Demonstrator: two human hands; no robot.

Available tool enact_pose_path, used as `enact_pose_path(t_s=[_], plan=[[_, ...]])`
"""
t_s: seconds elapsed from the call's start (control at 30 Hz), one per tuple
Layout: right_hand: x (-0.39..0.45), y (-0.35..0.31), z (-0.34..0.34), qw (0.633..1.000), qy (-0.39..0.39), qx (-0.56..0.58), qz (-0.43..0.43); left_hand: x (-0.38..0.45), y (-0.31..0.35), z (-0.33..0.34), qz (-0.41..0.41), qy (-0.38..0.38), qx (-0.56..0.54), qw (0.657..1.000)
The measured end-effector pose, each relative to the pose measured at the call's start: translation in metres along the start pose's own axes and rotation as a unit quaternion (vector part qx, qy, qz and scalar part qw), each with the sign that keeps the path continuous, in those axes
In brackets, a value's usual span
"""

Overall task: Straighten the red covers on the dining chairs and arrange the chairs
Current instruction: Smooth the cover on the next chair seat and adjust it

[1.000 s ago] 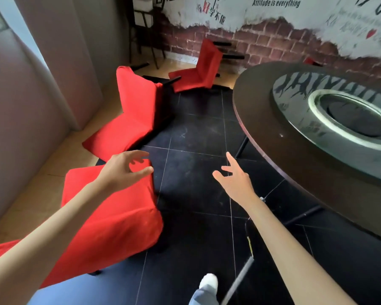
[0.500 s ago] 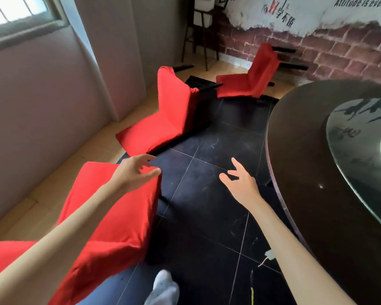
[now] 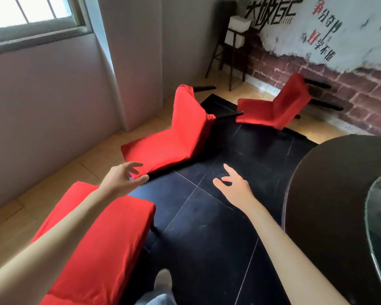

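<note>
Your left hand [image 3: 121, 180] and right hand [image 3: 234, 188] reach forward, fingers spread, holding nothing. Beyond them two red-covered chairs [image 3: 176, 137] lie toppled; a third, below your left arm, seems upright. Most remains undone.

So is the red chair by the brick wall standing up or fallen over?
Fallen over. The red chair lies on its back on the floor, its black legs sticking out sideways toward the brick wall.
</note>
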State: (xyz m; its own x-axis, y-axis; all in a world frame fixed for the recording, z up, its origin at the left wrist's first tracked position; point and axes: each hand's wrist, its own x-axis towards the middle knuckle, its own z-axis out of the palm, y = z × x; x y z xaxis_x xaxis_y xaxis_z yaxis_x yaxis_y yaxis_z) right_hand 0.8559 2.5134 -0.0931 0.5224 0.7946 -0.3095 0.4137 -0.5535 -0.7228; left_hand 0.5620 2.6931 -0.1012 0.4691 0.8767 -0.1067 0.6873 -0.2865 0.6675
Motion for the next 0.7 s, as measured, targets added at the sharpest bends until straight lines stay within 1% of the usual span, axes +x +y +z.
enact_pose_path(t_s=[0.13,0.3,0.37,0.53,0.7], plan=[[0.066,-0.007,-0.027,1.000,0.005,0.011,-0.001,0.071,0.020,0.010,0.000,-0.004,0.013,1.000],[0.142,-0.006,-0.050,0.999,-0.032,-0.013,0.005,0.147,0.050,0.031,-0.013,-0.005,0.005,1.000],[0.182,-0.008,-0.062,0.999,-0.046,-0.018,-0.007,0.179,0.061,0.040,-0.017,0.000,0.007,1.000],[0.287,-0.030,-0.085,0.995,-0.084,-0.016,-0.053,0.245,0.079,0.055,-0.066,0.048,-0.009,0.997],[0.372,-0.061,-0.082,0.988,-0.125,-0.030,-0.091,0.273,0.079,0.076,-0.144,0.112,-0.058,0.981]])
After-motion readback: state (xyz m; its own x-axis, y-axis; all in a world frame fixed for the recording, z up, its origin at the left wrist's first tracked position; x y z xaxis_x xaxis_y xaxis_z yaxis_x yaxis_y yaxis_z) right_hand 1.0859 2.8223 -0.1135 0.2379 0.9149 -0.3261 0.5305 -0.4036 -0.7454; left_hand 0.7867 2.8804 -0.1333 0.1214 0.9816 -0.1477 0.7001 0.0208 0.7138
